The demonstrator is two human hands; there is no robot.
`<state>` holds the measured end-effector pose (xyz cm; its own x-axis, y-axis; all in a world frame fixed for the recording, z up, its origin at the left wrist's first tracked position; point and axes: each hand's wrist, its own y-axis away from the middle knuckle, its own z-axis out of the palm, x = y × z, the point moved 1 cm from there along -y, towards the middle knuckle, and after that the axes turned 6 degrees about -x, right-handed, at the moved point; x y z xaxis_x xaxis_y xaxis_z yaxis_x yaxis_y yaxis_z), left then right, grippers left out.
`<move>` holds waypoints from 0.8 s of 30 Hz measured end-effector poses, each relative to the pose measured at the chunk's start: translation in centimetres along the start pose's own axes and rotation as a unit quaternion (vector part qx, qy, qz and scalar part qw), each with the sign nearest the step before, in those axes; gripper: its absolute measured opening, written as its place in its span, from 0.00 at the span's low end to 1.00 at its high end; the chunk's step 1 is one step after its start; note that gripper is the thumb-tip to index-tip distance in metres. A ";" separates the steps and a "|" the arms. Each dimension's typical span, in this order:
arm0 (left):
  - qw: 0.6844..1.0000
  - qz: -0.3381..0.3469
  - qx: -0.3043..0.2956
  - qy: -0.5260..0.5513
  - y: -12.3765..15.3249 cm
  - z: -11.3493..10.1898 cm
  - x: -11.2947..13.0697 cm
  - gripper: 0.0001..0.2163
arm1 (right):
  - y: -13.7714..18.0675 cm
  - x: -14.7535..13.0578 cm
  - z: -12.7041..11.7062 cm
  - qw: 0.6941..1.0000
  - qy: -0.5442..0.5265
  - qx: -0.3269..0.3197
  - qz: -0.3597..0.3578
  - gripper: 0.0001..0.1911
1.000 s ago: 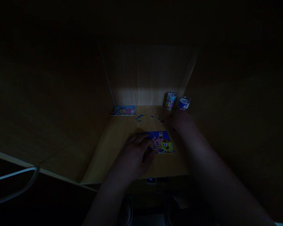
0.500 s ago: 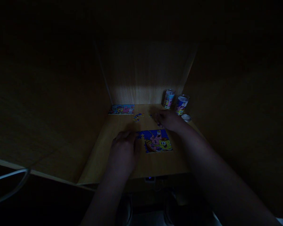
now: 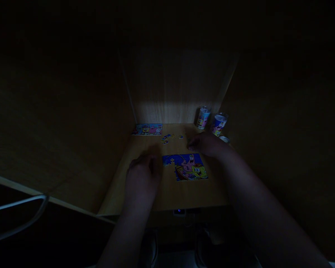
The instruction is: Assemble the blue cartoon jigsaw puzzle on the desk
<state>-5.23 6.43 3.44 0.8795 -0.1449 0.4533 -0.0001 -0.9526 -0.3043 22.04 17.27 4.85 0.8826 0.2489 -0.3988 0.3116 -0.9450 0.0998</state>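
Note:
A partly assembled jigsaw puzzle point(image 3: 190, 167) with yellow and pink cartoon figures lies on the wooden surface. Its lower left part is open, with a jagged edge. My left hand point(image 3: 142, 176) is just left of it, apart from it, fingers curled in; whatever they may hold is hidden. Beyond the puzzle's upper right corner, my right hand point(image 3: 206, 143) has its fingers pinched together close to the surface. What is between those fingertips is too dark to make out. Loose puzzle pieces point(image 3: 165, 140) lie in a small heap behind the puzzle, and one single piece point(image 3: 181, 137) sits nearer my right hand.
Another assembled puzzle point(image 3: 147, 129) lies at the back left. Two printed cans point(image 3: 203, 118) stand at the back right, with a round lid point(image 3: 224, 139) in front. Wooden panels enclose the surface point(image 3: 134, 197) on the sides and back. A pale cable point(image 3: 19, 203) hangs at lower left.
My left hand has drawn back left from the puzzle, uncovering its upper left end. My right hand's fingers have closed up near the same spot. The view has shifted slightly.

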 end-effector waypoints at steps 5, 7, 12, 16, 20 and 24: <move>1.000 0.012 0.007 0.004 0.0 0.2 -0.1 0.13 | -0.3 0.2 0.0 0.999 -0.043 -0.010 -0.001 0.05; 1.000 0.016 0.001 0.004 0.0 0.2 -0.1 0.13 | -0.3 0.1 0.0 0.997 -0.075 -0.009 0.000 0.05; 1.000 0.008 -0.018 0.006 0.0 0.1 0.0 0.13 | -0.1 -0.8 0.4 0.976 -0.217 -0.029 -0.008 0.03; 0.999 0.012 -0.020 0.021 0.0 0.0 0.1 0.14 | 0.0 -1.9 0.8 0.937 -0.344 -0.056 -0.029 0.06; 1.000 0.017 -0.020 0.014 -0.1 0.0 0.1 0.13 | 0.1 -2.4 1.0 0.886 -0.455 -0.090 -0.025 0.11; 1.000 0.016 -0.025 0.006 -0.1 0.1 0.2 0.14 | 0.1 -2.6 1.0 0.867 -0.481 -0.122 -0.039 0.14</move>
<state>-4.98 6.52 3.50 0.8734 -0.1778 0.4534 -0.0516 -0.9595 -0.2769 19.44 16.29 5.02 0.1903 -0.0935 -0.9773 0.5256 -0.8311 0.1818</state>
